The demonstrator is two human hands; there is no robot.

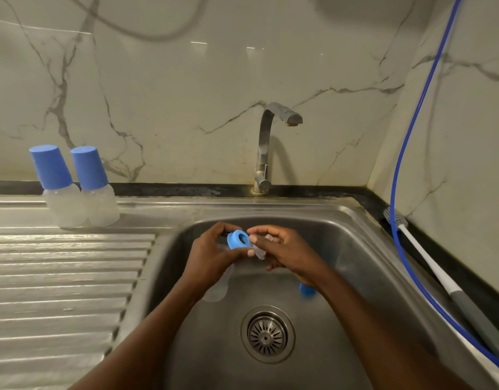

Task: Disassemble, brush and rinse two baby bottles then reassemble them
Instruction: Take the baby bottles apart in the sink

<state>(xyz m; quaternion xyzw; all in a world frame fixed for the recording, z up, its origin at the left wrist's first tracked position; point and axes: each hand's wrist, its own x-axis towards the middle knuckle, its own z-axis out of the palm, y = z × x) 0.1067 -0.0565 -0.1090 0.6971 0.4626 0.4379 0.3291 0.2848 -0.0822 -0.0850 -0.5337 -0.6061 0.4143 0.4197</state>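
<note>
Collar ring (238, 240) (blue): pinched in left hand (211, 257) over sink (355, 263), hole facing roughly 2 o'clock toward right hand (290, 254). Clear teat (260, 250) gripped in right-hand fingertips, touching ring's rim on its 3 o'clock side. Probably the teat-and-ring step, seating or pulling apart (can't tell which from one frame).

Key relation: teat roughly in line with ring's hole, on a 9-to-3 line between the hands. Ring on the 9 side, teat on the 3 side, so any push or pull likely runs along that line. Neither hand nearer, both on the parts.

Clear bottle body (217, 288) under left wrist, long axis toward 6 o'clock. Unclear whether held by lower left fingers or resting on sink wall. Blue piece (307, 289) at 5 o'clock from hands, mostly covered by right wrist, probably a cap.

Capped bottle (64, 204) and its twin (100, 204): upright, touching, on drainboard (68, 263) at 10 o'clock, well apart from hands. Bottle brush (428, 260) at 3 o'clock, lying on tabletop along the wall. Faucet (263, 153) at 12, no water visible.

Hard to read: teat shape blurred, mostly hidden by fingers. Thread side of ring not visible. Left forearm smeared by motion blur.
</note>
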